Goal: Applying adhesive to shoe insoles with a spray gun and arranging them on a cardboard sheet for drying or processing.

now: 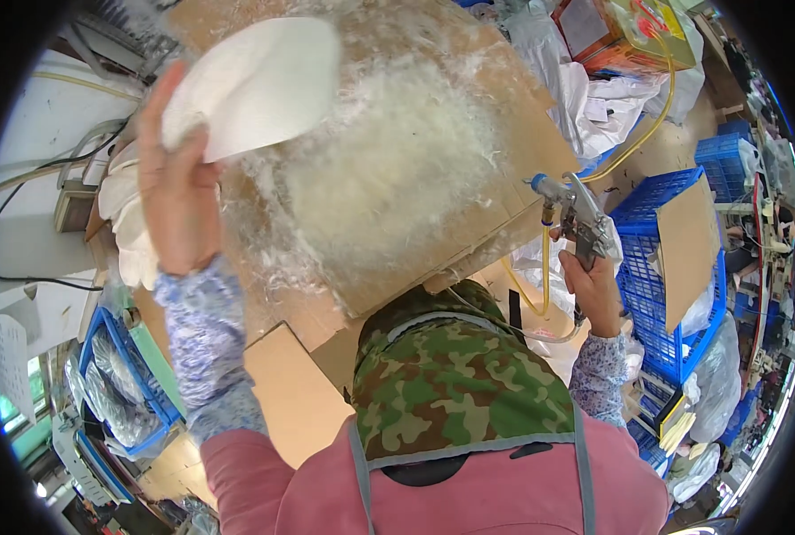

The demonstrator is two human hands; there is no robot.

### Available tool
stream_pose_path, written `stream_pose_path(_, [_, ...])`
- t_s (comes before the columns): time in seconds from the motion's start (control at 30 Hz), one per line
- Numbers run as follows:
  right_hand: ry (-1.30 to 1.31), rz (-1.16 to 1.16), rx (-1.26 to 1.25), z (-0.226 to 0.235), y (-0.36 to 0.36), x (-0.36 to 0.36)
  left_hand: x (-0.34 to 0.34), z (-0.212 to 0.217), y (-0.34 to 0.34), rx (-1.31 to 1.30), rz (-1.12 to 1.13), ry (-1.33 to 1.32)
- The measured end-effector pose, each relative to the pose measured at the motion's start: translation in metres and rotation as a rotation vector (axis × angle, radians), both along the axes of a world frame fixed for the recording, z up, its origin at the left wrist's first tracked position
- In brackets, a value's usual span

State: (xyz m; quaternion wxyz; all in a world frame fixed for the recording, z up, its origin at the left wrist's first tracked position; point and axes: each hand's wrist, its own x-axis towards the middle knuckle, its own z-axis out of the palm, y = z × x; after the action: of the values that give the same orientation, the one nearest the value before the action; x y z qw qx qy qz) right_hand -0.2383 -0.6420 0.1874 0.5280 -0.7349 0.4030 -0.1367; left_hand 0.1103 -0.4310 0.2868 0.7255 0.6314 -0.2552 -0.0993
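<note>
A thin white oval sheet [264, 82] is pinched between the thumb and fingers of my left hand [179, 183], raised at the upper left. Motion smears those fingers a little. My right hand [589, 281] grips a metal spray gun [585, 218] by its handle, with the blue-tipped nozzle turned left towards the cardboard. A yellow hose [545, 267] hangs from the gun. Between my hands lies a cardboard sheet [522, 147], its middle coated with a whitish, stringy layer [397, 152]. More white pieces [130, 223] are stacked beside my left wrist.
Blue plastic crates stand at the right [651, 294] and lower left [139, 383], the left one holding clear plastic bags. An orange and yellow box [625, 36] sits at the upper right by white sacking [585, 116]. Black cable [23, 281] runs along the left.
</note>
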Motion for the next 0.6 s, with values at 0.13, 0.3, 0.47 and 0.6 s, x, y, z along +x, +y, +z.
stream_pose_path(0.13, [-0.027, -0.006, 0.085, -0.007, -0.011, -0.014, -0.048, -0.073, -0.033, 0.003, 0.058, 0.160])
stream_pose_path(0.3, [-0.031, 0.021, 0.110, -0.016, -0.012, -0.011, -0.094, -0.193, -0.010, 0.134, 0.168, 0.448])
stream_pose_path(0.47, [0.120, 0.228, -0.078, -0.030, -0.011, 0.006, -0.112, -0.263, 0.036, 0.486, 0.278, 0.042])
stream_pose_path(0.6, [0.151, 0.531, -0.165, -0.020, 0.011, 0.043, -0.118, -0.260, 0.043, 0.345, 0.193, 0.447])
